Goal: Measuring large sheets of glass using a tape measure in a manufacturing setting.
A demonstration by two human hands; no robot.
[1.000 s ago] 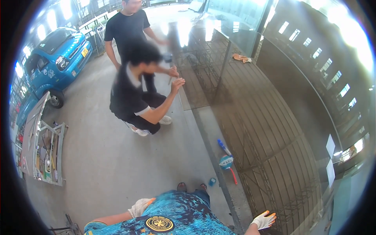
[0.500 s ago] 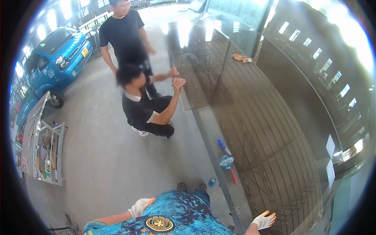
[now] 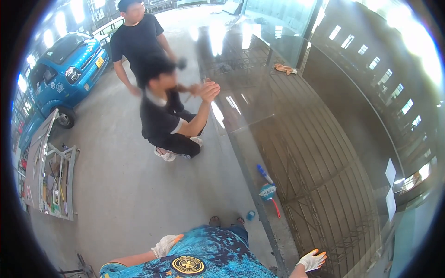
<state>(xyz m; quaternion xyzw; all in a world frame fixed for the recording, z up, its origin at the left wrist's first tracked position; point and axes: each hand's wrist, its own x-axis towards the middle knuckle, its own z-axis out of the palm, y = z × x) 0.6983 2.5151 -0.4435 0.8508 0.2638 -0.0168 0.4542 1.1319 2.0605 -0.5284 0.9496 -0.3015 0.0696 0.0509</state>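
Observation:
My right hand (image 3: 313, 261), in a white glove with orange fingertips, lies open with fingers spread at the near edge of a wide glass sheet (image 3: 324, 185). The glass mirrors the roof beams and windows. My left hand (image 3: 166, 246), in a matching glove, rests against the side of my blue patterned shirt (image 3: 208, 245). Its fingers look laid along the cloth, partly hidden, with nothing seen in them. On the glass edge ahead of my right hand lie a blue marker-like tube (image 3: 265, 174) and a round teal-and-white object (image 3: 267, 192) with a red strap or handle (image 3: 276, 208).
A crouching person (image 3: 169, 116) holds both hands at the glass's far left edge; another person (image 3: 141, 51) stands behind. Orange-white gloves (image 3: 285, 69) lie on the far glass. A small teal item (image 3: 251, 215) sits near my feet. A tool rack (image 3: 60, 176) and blue truck (image 3: 65, 69) stand left.
The crouching person's raised hand has shifted slightly, and bright reflections have appeared on the glass beside it. The standing person has leaned left. My own hands have stayed put.

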